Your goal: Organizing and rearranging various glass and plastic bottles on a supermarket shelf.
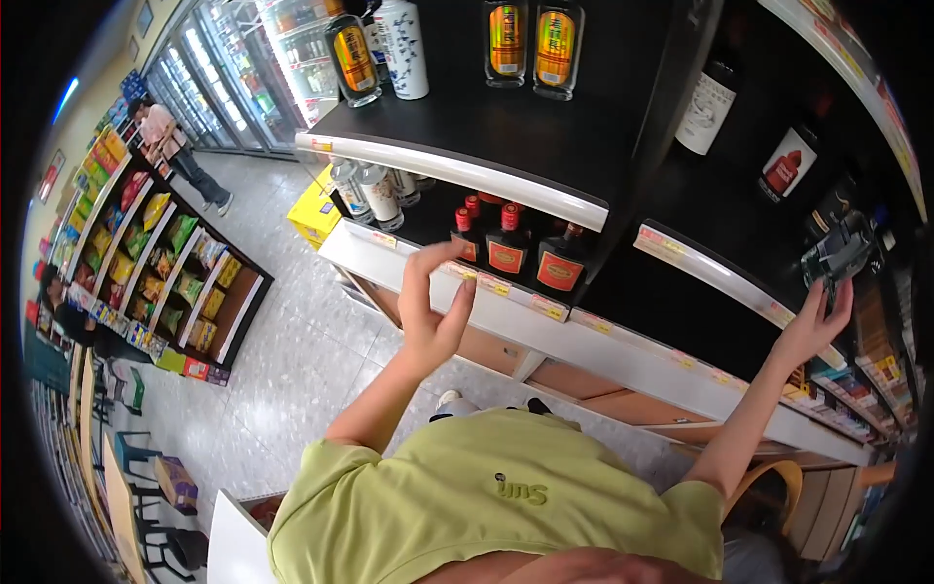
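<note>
My left hand (434, 314) is raised with nothing in it, its thumb and forefinger apart. It appears in front of a lower shelf of dark bottles with red caps and red labels (505, 252); whether it touches one I cannot tell. At the far right, my right hand (821, 317) has its fingers at the end of a tilted glass bottle (839, 252). That bottle is at the right-hand shelf, close to a dark bottle with a white and red label (789, 164). Another wine bottle with a pale label (704, 113) stands to its left.
White price-tag rails (467, 179) edge the black shelves. Flat bottles with gold labels (558, 47) and a white bottle (403, 51) stand above. A yellow box (315, 208) sits by the shelf's end. Left are a snack rack (171, 270), a person (171, 146) and glass-door coolers (226, 80).
</note>
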A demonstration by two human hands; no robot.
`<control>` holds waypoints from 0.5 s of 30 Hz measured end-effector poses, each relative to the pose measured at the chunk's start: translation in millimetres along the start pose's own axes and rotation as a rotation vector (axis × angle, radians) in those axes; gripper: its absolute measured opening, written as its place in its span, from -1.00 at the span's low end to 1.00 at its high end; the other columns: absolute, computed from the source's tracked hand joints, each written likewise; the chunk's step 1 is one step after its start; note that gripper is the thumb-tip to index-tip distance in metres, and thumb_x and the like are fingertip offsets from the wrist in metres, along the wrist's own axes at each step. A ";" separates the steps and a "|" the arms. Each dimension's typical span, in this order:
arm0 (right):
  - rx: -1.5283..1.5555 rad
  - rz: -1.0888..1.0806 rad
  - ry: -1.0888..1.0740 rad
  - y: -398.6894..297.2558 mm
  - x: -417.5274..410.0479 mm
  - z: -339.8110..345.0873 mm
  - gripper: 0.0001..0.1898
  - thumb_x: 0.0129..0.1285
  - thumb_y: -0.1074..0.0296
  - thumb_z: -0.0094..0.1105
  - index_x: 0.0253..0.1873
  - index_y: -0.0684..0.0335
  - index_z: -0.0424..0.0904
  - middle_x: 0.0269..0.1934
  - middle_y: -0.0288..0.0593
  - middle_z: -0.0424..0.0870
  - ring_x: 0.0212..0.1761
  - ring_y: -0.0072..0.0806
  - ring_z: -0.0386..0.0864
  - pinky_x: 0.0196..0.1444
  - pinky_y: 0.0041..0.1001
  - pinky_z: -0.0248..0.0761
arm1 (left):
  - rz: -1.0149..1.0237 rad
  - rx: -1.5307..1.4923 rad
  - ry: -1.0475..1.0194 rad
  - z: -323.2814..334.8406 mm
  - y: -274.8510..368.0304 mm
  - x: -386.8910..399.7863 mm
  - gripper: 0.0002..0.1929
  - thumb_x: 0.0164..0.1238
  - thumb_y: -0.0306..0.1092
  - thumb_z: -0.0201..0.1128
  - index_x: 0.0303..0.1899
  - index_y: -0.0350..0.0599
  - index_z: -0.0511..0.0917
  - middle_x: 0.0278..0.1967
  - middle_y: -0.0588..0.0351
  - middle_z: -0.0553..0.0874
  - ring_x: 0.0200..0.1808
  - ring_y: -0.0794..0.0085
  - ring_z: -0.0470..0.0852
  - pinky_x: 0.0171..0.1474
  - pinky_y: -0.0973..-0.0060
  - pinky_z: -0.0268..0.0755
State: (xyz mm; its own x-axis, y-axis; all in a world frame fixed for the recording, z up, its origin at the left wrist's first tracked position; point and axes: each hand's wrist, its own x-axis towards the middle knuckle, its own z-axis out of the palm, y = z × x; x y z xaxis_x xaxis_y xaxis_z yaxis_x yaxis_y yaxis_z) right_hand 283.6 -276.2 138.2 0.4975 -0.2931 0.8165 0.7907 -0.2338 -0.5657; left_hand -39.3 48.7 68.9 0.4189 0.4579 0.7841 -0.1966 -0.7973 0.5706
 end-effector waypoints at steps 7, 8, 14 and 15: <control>0.225 0.041 -0.116 -79.1 -112.6 -4.8 -0.68 0.46 0.57 0.04 0.26 0.44 0.35 0.17 0.15 0.58 0.03 -0.32 0.61 0.06 -0.44 0.53 | -0.143 -0.290 0.090 8.6 -46.5 88.4 -0.54 0.33 -0.46 0.32 0.23 -0.21 0.41 0.15 0.01 0.56 0.20 0.33 0.55 0.26 0.34 0.39; 0.251 0.070 -0.153 -85.0 -125.8 -7.7 -0.69 0.47 0.57 0.03 0.25 0.44 0.36 0.14 0.13 0.60 -0.05 -0.36 0.61 -0.01 -0.46 0.53 | -0.137 -0.281 0.046 11.0 -54.6 106.4 -0.50 0.34 -0.43 0.33 0.26 -0.18 0.36 0.20 0.01 0.52 0.21 0.33 0.53 0.26 0.33 0.40; 0.378 0.217 -0.396 -103.4 -178.5 -8.0 -0.69 0.35 0.60 0.14 0.16 0.44 0.40 0.02 0.07 0.63 -0.24 -0.48 0.60 -0.10 -0.49 0.51 | -0.187 -0.343 0.007 70.6 -98.0 218.8 -0.24 0.18 -0.29 0.49 0.36 -0.22 0.26 0.30 -0.21 0.41 0.28 0.17 0.48 0.28 0.30 0.41; 0.368 0.215 -0.387 -106.2 -181.2 -9.4 -0.69 0.35 0.60 0.14 0.16 0.44 0.40 0.02 0.07 0.63 -0.24 -0.48 0.60 -0.10 -0.49 0.51 | -0.159 -0.319 0.025 82.1 -108.5 238.7 -0.18 0.12 -0.22 0.53 0.35 -0.29 0.24 0.26 -0.23 0.42 0.24 0.14 0.50 0.25 0.27 0.41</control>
State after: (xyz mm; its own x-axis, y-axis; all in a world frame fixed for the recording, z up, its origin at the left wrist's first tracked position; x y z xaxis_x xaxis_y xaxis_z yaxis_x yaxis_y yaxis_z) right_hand 106.1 -207.0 49.2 0.7007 0.0780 0.7091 0.6947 0.1515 -0.7031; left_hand 154.7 212.2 174.2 0.4450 0.5790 0.6832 -0.3991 -0.5547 0.7301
